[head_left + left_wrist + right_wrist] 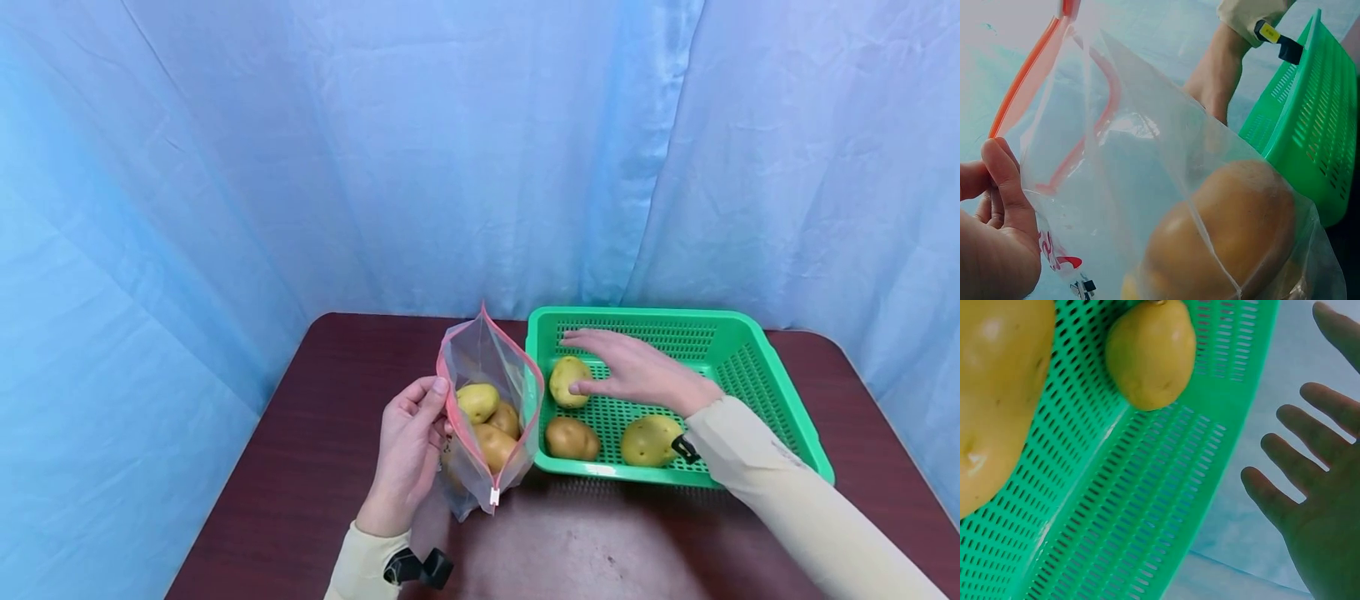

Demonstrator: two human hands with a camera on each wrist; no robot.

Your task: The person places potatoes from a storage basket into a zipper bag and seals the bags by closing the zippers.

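My left hand [405,446] pinches the pink-edged rim of a clear slider zip bag [482,354], which stands with its mouth open. Inside the bag lie several potatoes [495,447]; one big potato [1229,219] shows through the plastic in the left wrist view. Over the green basket [787,400] is my right hand [637,371], fingers spread and holding nothing. Its thumb overlaps a yellowish potato [568,379] in the head view, but the right wrist view shows the hand apart from the potatoes. A brown potato [572,438] and another yellowish potato [649,441] lie along the basket's near side.
The basket stands right beside the bag on a dark reddish-brown table [300,442]. Blue curtains [450,167] hang behind the table and at its sides. Each wrist wears a black mount, such as the left mount [420,568].
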